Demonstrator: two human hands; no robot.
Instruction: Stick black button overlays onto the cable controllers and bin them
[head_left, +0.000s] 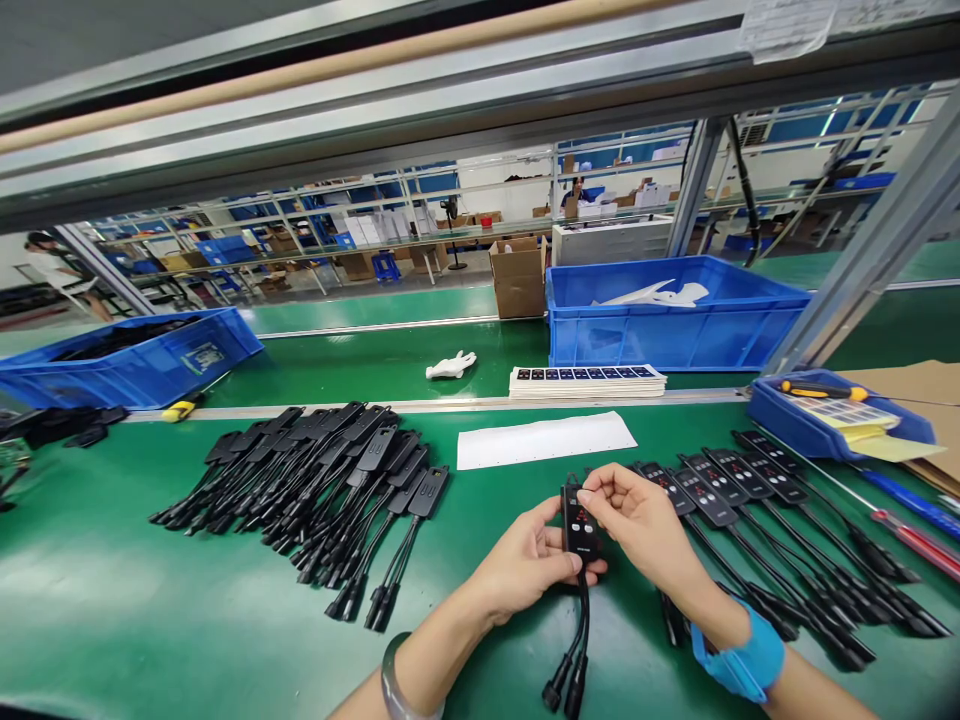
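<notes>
My left hand is wrapped round a black cable controller whose face carries a label with red marks and two pale buttons. Its two plugged leads hang down toward me. The thumb and forefinger of my right hand pinch at the label's upper right corner; whether they hold a bit of film there is too small to tell. To the right lie several labelled controllers with their cables. On the left is a heap of controllers without that printed face. A white backing strip lies just beyond my hands.
A stack of label sheets and a white glove lie farther back. Blue bins stand at the back right and left. A small blue tray holds a screwdriver; another screwdriver lies at right. A metal beam crosses overhead.
</notes>
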